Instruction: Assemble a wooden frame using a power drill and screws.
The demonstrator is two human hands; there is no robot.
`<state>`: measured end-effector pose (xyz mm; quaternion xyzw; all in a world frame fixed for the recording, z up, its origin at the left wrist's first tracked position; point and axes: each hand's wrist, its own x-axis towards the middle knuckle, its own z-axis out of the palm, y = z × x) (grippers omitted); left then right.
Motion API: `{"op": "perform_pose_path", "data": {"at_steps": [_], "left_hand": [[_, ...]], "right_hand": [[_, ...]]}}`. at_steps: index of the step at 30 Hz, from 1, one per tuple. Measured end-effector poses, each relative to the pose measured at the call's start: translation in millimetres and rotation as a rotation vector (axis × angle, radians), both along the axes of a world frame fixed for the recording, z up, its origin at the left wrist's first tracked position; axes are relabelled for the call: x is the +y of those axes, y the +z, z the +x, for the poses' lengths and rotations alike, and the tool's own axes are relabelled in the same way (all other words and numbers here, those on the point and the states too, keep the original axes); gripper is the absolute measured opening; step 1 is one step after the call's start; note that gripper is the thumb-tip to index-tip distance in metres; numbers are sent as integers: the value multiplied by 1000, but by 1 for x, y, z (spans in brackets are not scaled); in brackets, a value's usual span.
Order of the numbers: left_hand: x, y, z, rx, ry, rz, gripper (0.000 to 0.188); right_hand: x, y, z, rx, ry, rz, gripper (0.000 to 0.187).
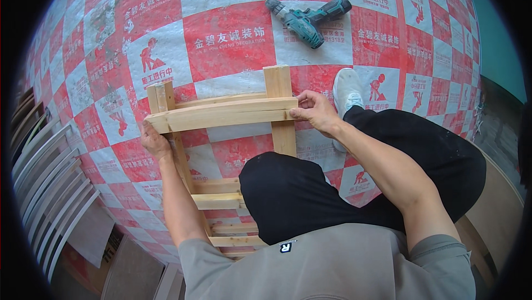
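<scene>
A pale wooden slat point(221, 115) lies crosswise over the two rails of a ladder-like wooden frame point(284, 138). My left hand point(157, 140) is closed around the slat's left end, beside the left rail. At the other end my right hand point(317, 112) pinches the slat between thumb and fingers, just past the right rail. Behind this slat, a second crosspiece point(221, 100) shows in part. More crosspieces point(219, 201) run across the frame nearer to me, partly hidden by my knee.
A teal cordless drill point(305, 21) with a long bit lies on the red-and-white checked floor sheet point(227, 42), beyond the frame. Curved pale strips point(52, 183) are stacked at the left. My white shoe point(348, 90) stands right of the frame; boards point(501, 206) lie at the right.
</scene>
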<state>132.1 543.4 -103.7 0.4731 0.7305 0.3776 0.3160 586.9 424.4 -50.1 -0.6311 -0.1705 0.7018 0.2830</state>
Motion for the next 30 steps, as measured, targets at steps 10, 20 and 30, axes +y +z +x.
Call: {"op": "perform_pose_path", "data": {"at_steps": [10, 20, 30], "left_hand": [[0, 12, 6, -12, -14, -14, 56], [0, 5, -2, -31, -8, 32, 53], [2, -2, 0, 22, 18, 38, 49]], "right_hand": [[1, -3, 0, 1, -29, -28, 30], [1, -4, 0, 32, -6, -28, 29], [4, -2, 6, -54, 60, 60, 33]]}}
